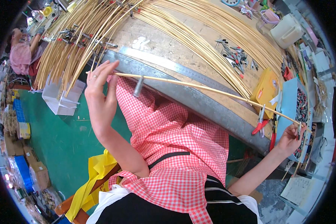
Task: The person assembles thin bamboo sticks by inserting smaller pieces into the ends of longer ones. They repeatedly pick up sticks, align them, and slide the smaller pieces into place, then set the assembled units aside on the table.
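Note:
A long, thin bamboo stick (pixel 198 86) runs slantwise in front of me, over the near edge of the workbench. Toward its left end, my left hand (pixel 102 82) has it loosely between thumb and fingers. My right hand (pixel 290 139) pinches the stick near its right end, fingers closed. A small dark clip-like piece (pixel 299 131) shows at those fingertips; its exact kind is unclear. Close to the left hand, a short grey metal cylinder (pixel 138 86) sticks out below the stick. A red-handled, plier-like tool (pixel 261 123) lies by the bench edge, left of the right hand.
Bundles of bamboo sticks (pixel 201 39) cover the bench. A steel ruler (pixel 183 69) lies along the metal edge (pixel 168 80). Several small clips (pixel 233 58), a yellow box (pixel 266 89) and a blue box (pixel 290 97) of clips stand rightward. Another person (pixel 21 56) sits far left.

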The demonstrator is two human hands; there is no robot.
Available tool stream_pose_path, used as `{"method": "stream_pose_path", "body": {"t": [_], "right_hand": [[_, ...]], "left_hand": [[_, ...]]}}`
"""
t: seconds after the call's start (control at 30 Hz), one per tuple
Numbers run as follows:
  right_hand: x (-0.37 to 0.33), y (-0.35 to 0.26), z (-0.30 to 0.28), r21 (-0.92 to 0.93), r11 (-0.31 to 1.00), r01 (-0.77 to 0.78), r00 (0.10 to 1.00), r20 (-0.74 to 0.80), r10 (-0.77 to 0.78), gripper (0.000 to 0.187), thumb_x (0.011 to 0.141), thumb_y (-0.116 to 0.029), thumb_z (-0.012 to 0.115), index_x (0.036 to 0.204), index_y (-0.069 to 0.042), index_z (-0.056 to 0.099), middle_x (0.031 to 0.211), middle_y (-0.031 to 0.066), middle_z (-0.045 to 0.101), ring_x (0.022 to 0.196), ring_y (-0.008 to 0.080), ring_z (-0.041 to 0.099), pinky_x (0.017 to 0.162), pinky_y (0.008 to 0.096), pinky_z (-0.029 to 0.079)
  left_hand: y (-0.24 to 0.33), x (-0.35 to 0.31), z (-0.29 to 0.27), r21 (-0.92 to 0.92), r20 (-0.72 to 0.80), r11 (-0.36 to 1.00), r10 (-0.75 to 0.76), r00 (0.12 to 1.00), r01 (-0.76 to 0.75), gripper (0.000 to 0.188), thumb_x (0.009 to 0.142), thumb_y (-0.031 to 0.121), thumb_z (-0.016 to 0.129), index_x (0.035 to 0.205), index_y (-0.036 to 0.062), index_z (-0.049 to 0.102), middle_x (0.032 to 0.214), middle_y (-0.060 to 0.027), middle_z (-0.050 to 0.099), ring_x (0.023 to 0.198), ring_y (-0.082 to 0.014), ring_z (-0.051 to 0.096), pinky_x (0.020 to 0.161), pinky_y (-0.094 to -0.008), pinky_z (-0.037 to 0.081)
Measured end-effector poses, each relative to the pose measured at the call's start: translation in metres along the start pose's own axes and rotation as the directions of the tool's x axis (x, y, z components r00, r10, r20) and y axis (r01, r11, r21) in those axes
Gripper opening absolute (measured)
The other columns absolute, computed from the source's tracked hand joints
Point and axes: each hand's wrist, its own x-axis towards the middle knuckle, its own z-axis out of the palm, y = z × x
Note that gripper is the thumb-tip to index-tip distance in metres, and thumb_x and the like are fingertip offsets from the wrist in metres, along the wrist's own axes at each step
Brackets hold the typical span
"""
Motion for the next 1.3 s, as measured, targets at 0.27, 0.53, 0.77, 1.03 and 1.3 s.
{"method": "stream_pose_path", "body": {"t": [0.27, 0.53, 0.77, 1.03, 1.3], "right_hand": [[0.004, -0.005, -0.008, -0.214, 0.977, 0.024, 0.996, -0.082, -0.042, 0.039, 0.098, -0.018, 0.052, 0.129, 0.006, 0.046, 0.101, 0.0092, 0.055, 0.07, 0.0129, 0.044, 0.06, 0.0249, 0.044], [0.001, 0.024, -0.005, -0.359, 0.928, -0.096, 0.995, 0.004, 0.104, 0.041, 0.101, -0.02, 0.047, 0.133, 0.005, 0.043, 0.104, 0.0038, 0.054, 0.072, 0.0091, 0.042, 0.061, 0.0216, 0.043], [-0.004, 0.04, 0.01, -0.408, 0.905, -0.122, 0.992, -0.019, 0.125, 0.036, 0.1, -0.018, 0.049, 0.129, 0.004, 0.047, 0.099, 0.0038, 0.054, 0.069, 0.0079, 0.044, 0.06, 0.0215, 0.042], [-0.009, 0.058, 0.023, -0.443, 0.885, -0.14, 0.99, -0.048, 0.133, 0.032, 0.098, -0.016, 0.053, 0.123, 0.005, 0.052, 0.092, 0.0033, 0.056, 0.067, 0.0069, 0.047, 0.056, 0.0215, 0.043], [0.058, 0.113, 0.066, -0.966, 0.195, 0.169, 0.974, 0.195, 0.12, 0.02, 0.094, -0.013, 0.057, 0.101, 0.003, 0.067, 0.088, 0.0113, 0.066, 0.074, 0.0166, 0.061, 0.065, 0.028, 0.05]], "left_hand": [[0.003, 0.004, -0.006, -0.203, 0.028, 0.977, -0.066, 0.997, 0.07, 0.02, 0.073, -0.002, 0.072, 0.092, 0.0045, 0.073, 0.083, -0.0081, 0.068, 0.078, -0.0183, 0.063, 0.069, -0.0288, 0.049], [-0.076, 0.047, -0.071, -0.002, -0.377, 0.982, -0.177, 0.909, 0.191, 0.017, 0.085, 0.001, 0.066, 0.101, -0.0015, 0.071, 0.088, -0.0069, 0.071, 0.08, -0.0132, 0.064, 0.073, -0.0255, 0.049], [-0.153, 0.097, -0.124, 0.318, -0.429, 0.868, -0.228, 0.874, 0.382, 0.018, 0.086, 0.012, 0.065, 0.102, 0.0069, 0.073, 0.094, -0.0137, 0.072, 0.084, -0.0189, 0.07, 0.074, -0.031, 0.051], [-0.158, 0.104, -0.126, 0.282, -0.373, 0.932, -0.113, 0.921, 0.229, 0.024, 0.087, 0.002, 0.058, 0.106, 0.0062, 0.071, 0.096, -0.0117, 0.072, 0.087, -0.0179, 0.069, 0.081, -0.0294, 0.05], [-0.033, 0.046, -0.082, -0.118, -0.305, 0.988, -0.132, 0.943, 0.1, 0.023, 0.09, -0.004, 0.054, 0.108, -0.0005, 0.069, 0.099, -0.0092, 0.071, 0.093, -0.0155, 0.065, 0.087, -0.0282, 0.048]]}}
